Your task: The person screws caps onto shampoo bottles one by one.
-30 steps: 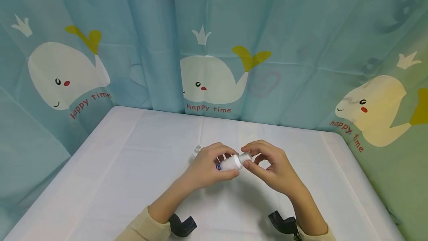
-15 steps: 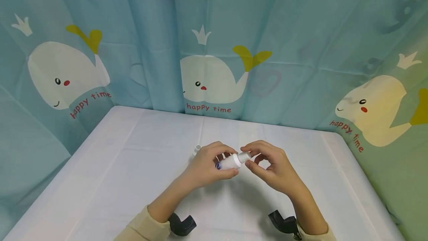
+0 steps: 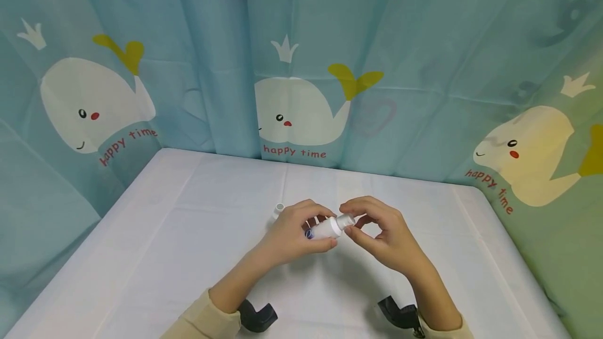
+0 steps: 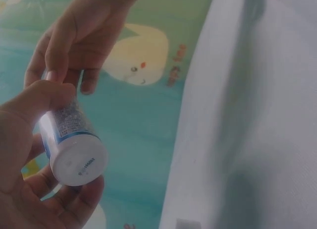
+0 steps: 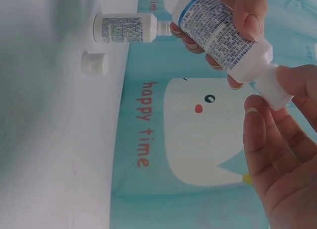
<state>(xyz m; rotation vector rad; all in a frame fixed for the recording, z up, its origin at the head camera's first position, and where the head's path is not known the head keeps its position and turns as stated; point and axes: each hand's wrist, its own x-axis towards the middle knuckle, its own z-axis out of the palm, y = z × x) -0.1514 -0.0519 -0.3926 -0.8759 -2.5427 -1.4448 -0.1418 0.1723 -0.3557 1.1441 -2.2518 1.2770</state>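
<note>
My left hand (image 3: 289,237) grips a small white bottle (image 5: 218,34) with a printed label and a blue band, tilted and held above the table. Its flat white base (image 4: 79,160) faces the left wrist view. At the bottle's neck, the thumb and fingertips of my right hand (image 3: 386,237) pinch a white cap (image 5: 272,90). A second labelled white bottle (image 5: 124,29) stands upright on the table without a cap, mostly behind my left hand in the head view. Beside it lies a loose white cap (image 5: 94,64), seen in the right wrist view.
A white cloth covers the table (image 3: 202,213). Blue-green curtains (image 3: 207,56) with printed whales hang behind it. Black wrist mounts (image 3: 256,317) stick out near both cuffs.
The held bottle and its cap have shifted only slightly, while my right thumb and fingers moved a little at the cap. The left hand keeps its grip.
</note>
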